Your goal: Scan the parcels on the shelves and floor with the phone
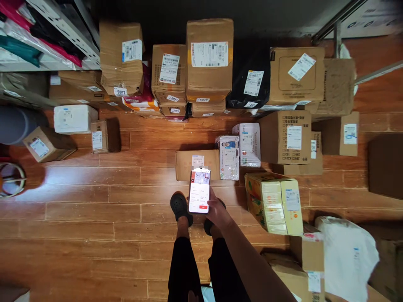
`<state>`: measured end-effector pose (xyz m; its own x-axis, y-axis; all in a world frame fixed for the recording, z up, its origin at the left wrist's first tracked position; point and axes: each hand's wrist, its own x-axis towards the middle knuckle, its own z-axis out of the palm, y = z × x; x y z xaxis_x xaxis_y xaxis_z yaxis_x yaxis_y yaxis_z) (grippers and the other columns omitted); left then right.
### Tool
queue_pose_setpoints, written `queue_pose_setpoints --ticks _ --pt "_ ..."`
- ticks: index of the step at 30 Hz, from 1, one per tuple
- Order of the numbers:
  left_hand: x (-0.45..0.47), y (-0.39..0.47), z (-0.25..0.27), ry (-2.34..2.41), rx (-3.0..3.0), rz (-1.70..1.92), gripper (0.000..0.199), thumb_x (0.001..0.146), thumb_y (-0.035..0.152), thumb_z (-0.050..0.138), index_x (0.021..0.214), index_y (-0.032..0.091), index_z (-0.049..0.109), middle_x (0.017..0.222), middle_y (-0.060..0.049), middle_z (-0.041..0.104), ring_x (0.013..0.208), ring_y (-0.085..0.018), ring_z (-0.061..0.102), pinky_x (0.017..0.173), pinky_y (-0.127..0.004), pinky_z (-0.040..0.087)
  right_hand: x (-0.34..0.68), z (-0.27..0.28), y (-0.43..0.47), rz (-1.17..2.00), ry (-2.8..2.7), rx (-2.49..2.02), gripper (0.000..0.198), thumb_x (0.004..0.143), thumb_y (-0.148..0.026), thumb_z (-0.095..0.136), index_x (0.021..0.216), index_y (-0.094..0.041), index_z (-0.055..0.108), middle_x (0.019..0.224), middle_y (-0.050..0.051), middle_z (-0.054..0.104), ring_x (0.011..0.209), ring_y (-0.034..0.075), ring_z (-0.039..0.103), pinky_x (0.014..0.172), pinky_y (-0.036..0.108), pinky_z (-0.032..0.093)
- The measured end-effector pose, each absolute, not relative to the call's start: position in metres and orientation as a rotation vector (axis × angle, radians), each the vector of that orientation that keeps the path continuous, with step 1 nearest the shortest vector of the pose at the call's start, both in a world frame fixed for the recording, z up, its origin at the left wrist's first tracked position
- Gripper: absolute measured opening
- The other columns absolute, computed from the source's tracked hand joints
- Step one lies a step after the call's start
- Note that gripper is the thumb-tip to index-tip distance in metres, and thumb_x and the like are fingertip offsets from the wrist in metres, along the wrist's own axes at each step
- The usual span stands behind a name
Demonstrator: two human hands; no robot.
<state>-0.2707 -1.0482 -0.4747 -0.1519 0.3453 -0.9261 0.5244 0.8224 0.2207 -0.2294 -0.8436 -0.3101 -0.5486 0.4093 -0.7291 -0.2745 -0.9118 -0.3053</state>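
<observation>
My right hand is closed around a smartphone, its thumb over the lower right of the lit screen. The screen shows a mostly white page with a red button at the bottom and a picture at the top. Just beyond the phone, a flat brown cardboard box with a label lies on the floor, partly hidden by the phone. Touching or close to its right end is a plastic-wrapped parcel, with another white wrapped parcel beside that. My left hand is out of the picture.
Labelled boxes, among them a tall carton, line the wall, with a black bag between them. A yellow-green carton and a white sack stand on the right. Small boxes and a metal shelf are on the left.
</observation>
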Motion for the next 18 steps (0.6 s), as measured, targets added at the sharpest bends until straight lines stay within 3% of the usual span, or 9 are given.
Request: queue_pose_setpoints --ticks 10,18 --pt "-0.284 -1.029 -0.418 1.780 0.849 -0.214 0.032 0.093 0.043 0.043 0.106 0.022 0.064 0.106 -0.007 0.068 0.101 -0.019 0.062 0.089 -0.039 0.049 -0.206 -0.283 -0.884 2.261 -0.202 -1.295 0.050 0.067 -0.028 0.063 0.117 -0.027 0.056 0.106 0.004 0.073 0.107 0.030 0.062 0.090 0.045 0.049" --pt "-0.266 -1.007 -0.378 1.836 1.001 -0.254 0.034 0.086 0.040 0.057 0.111 0.017 0.058 0.110 -0.007 0.062 0.096 -0.020 0.060 0.081 -0.039 0.053 -0.120 -0.262 -0.940 1.952 -0.294 -1.483 0.039 0.075 -0.050 0.058 0.107 -0.029 0.064 0.095 0.005 0.075 0.100 0.034 0.066 0.084 0.050 0.051"
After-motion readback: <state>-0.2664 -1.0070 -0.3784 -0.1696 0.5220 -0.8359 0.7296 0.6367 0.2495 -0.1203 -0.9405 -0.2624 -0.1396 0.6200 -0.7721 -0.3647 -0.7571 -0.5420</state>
